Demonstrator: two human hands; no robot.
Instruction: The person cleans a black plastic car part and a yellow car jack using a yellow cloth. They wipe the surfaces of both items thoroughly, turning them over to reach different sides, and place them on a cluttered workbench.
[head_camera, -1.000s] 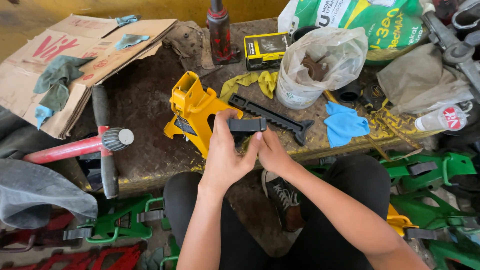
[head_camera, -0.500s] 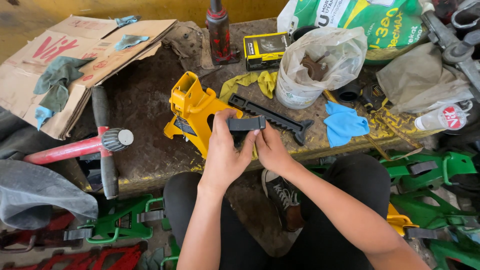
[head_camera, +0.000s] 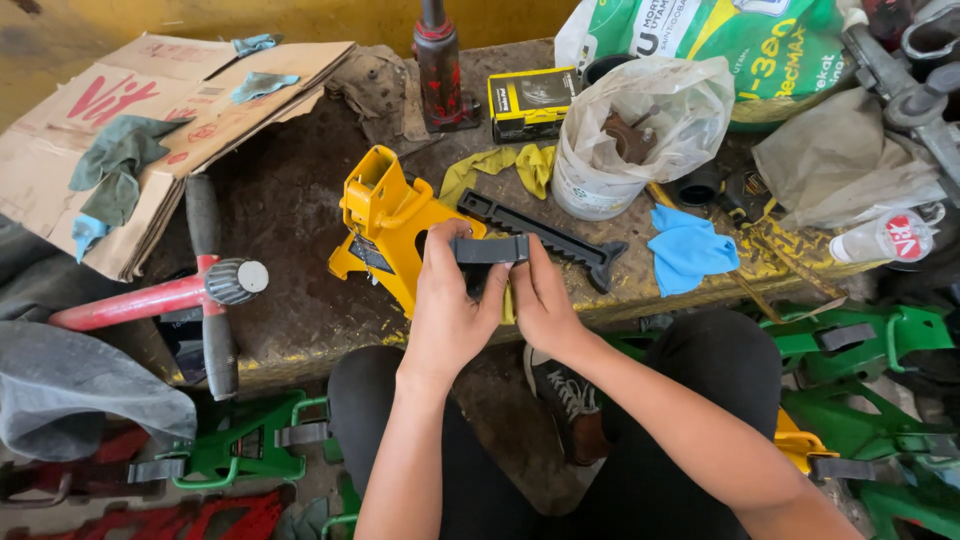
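Both of my hands hold a short black metal handle piece (head_camera: 490, 248) level in front of me. My left hand (head_camera: 452, 312) wraps its left end and my right hand (head_camera: 543, 305) grips its right end. Just behind it a yellow jack stand body (head_camera: 385, 225) lies tilted on the dirty workbench (head_camera: 290, 290). A black toothed ratchet bar (head_camera: 545, 237) lies on the bench to the right of the yellow stand, partly hidden by my fingers.
A flattened cardboard box with rags (head_camera: 150, 110) lies at the back left. A red-handled tool (head_camera: 160, 296) sits at the left edge. A bucket in a plastic bag (head_camera: 625, 135), a blue rag (head_camera: 688, 250) and a small yellow box (head_camera: 533, 100) stand behind. Green jack stands (head_camera: 860, 360) lie on the floor.
My hands have shifted slightly on the black handle piece, holding it in nearly the same place. Nothing else has moved.
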